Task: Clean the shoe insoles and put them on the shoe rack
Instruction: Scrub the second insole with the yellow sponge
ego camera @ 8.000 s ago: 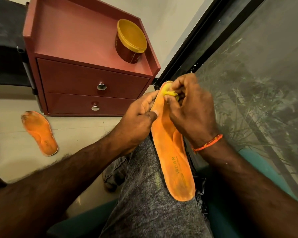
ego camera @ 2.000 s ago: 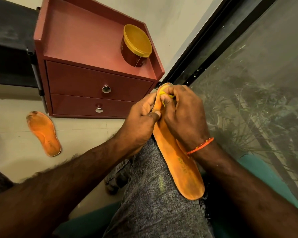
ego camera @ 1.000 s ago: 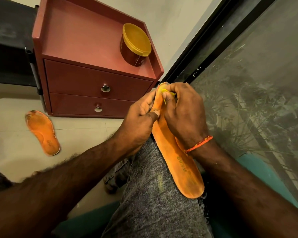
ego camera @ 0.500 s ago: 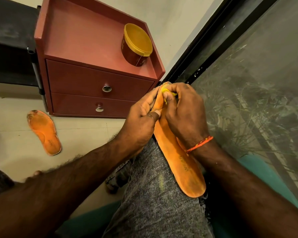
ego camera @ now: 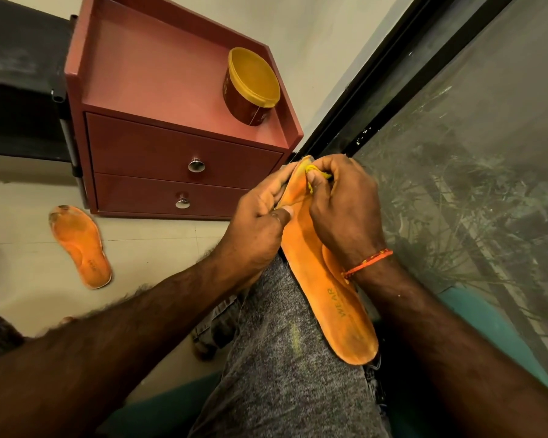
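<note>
The long orange foam insole (ego camera: 326, 279) lies along the person's grey-clad thigh, heel end toward the camera, toe end raised between both hands. The left hand (ego camera: 260, 216) has its grip closed on the insole's toe edge, thumb on top. The right hand (ego camera: 345, 203) pinches a small yellow cloth wad (ego camera: 314, 172) against the toe area, its grip clamped on that wad.

Risks, as I judge them: the thin toe is bent where the left hand holds it, so hard rubbing could crease or tear it, and the insole could slide off the thigh to the floor.

The second orange insole (ego camera: 81, 246), grimy at the toe, lies on the pale tiled floor (ego camera: 159, 248), well apart.

"WEAR" is printed near each heel; the lettering on the red tub with the yellow lid (ego camera: 250, 86) is unreadable.
</note>
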